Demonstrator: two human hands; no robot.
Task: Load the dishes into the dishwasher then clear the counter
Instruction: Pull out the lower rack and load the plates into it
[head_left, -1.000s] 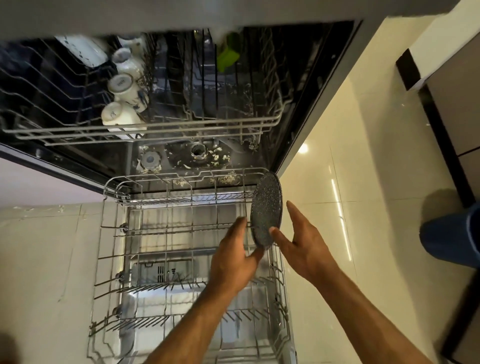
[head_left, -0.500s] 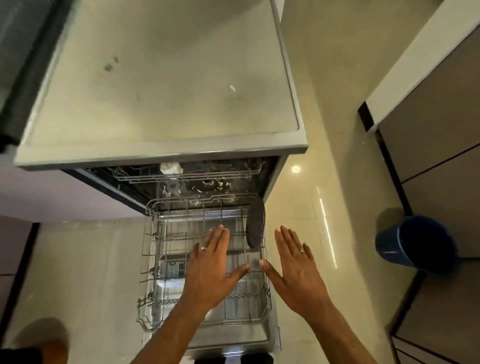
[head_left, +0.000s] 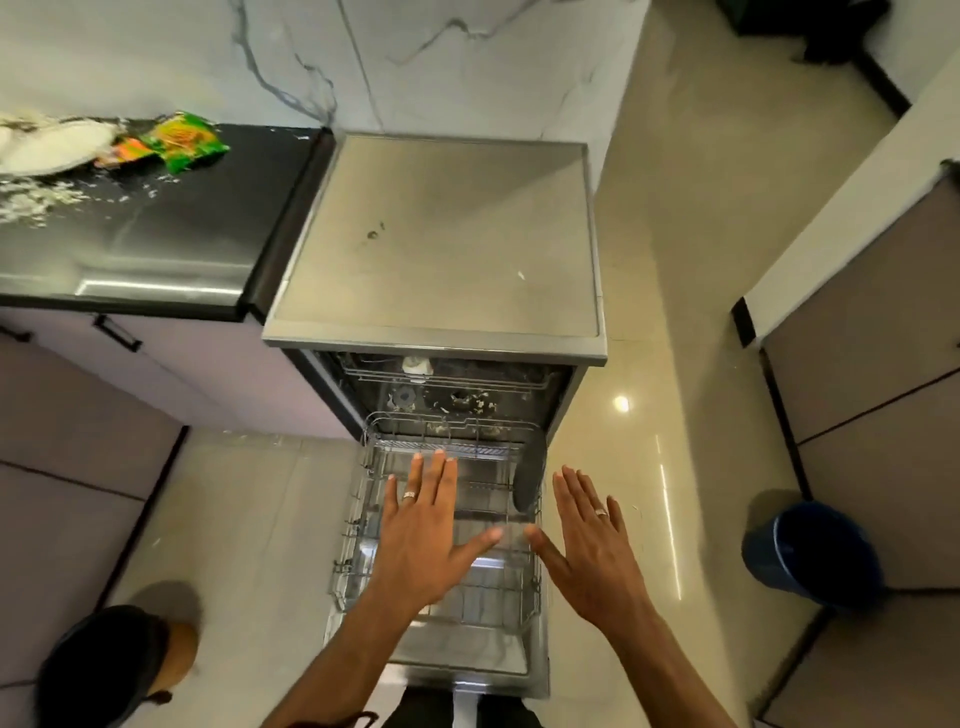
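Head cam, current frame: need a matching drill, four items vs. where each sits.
Items:
1. dark plate
2. green packet
3. blue bin
4. white plate

Places:
A. floor, far right
B. on edge, right side of the lower rack
C. far left of the black counter
D. counter, by the marble wall

Pairs: 1-B, 2-D, 3-A, 4-C

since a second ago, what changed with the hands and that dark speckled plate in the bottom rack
Both hands let go of the dark plate. A second ago they steadied it on edge; now the left hand and right hand hover flat and open above the lower rack, holding nothing. The view has also pulled back, bringing the counter into sight. The plate stays upright at the rack's right side, and the dishwasher is still open.
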